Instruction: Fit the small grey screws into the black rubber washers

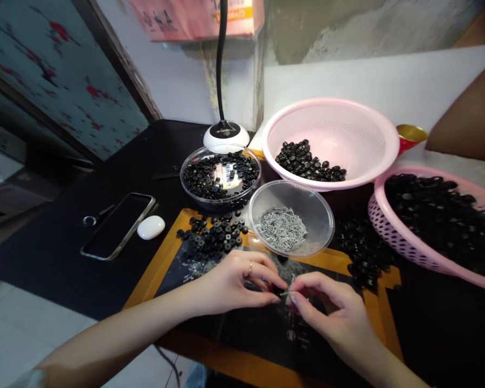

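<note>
My right hand point(331, 310) pinches a small metal pin point(284, 293) between thumb and fingertips. Facing it, my left hand point(240, 280), with a ring on one finger, has its thumb and fingertips drawn together; whatever they grip is too small and dark to make out. Both hands are low over the black and orange mat point(145, 293), fingertips nearly touching. Just beyond them is a clear plastic bowl point(326, 229) of silver pins point(282, 229). Left of that bowl lies a loose pile of small black discs point(216, 234) with centre holes.
A clear round dish point(185, 186) holds more black discs. Behind, a pink basket point(364, 121) contains black round pieces; another pink basket point(408, 237) at right is heaped with black parts. Loose black parts point(366, 253) lie between. A lamp point(226, 134), phone point(119, 226) and white oval case point(151, 227) stand left.
</note>
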Tool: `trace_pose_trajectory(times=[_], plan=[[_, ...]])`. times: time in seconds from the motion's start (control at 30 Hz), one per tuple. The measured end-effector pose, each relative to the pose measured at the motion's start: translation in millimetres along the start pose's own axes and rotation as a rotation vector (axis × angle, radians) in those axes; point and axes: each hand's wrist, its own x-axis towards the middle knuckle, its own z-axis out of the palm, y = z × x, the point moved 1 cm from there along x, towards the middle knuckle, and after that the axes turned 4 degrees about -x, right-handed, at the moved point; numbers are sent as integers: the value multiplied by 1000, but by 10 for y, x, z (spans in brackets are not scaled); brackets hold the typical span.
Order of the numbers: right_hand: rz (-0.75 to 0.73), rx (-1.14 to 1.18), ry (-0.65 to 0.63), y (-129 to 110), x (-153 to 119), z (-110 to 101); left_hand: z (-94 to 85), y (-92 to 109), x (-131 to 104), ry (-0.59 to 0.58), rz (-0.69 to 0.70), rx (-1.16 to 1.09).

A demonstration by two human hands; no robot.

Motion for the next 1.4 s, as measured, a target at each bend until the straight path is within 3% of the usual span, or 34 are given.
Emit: trace_pose_trajectory(times=[0.17, 0.33, 0.53, 0.87, 1.1, 1.4], plan=[[-117, -110, 34, 16, 4, 39, 2, 33, 0, -36, 23, -3], [-142, -127, 56, 21, -6, 30, -2, 10, -13, 25, -57, -77], [-221, -147, 85, 23, -26, 15, -1, 19, -19, 23, 63, -8], [-300, -226, 103, 3, -18, 35, 4, -21, -22, 32, 68, 80], [-328, -245, 84, -12, 0, 36, -9, -28, -2, 15, 148, 153], [-278, -242, 114, 1, -28, 31, 12, 2, -8, 52, 130, 50]])
